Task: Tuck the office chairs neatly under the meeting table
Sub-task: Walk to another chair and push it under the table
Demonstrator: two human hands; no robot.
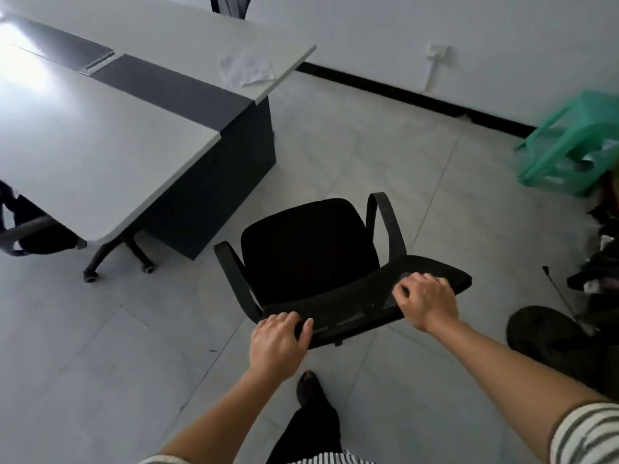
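Observation:
A black office chair (304, 252) with mesh back and two armrests stands on the tiled floor in front of me, its seat facing the table's end. My left hand (278, 343) grips the left end of the backrest's top edge. My right hand (425, 303) grips the right part of the same edge. The meeting table (100, 135), light grey with a dark centre strip and a dark end panel, fills the upper left. Another black chair (30, 226) sits partly under the table at the far left, its castors (117, 259) showing.
A sheet of paper (246, 68) lies on the table's far half. A green plastic stool (569, 142) stands at the right by the wall. Dark clutter and a black round object (549, 333) crowd the right edge. My foot (308, 386) is behind the chair.

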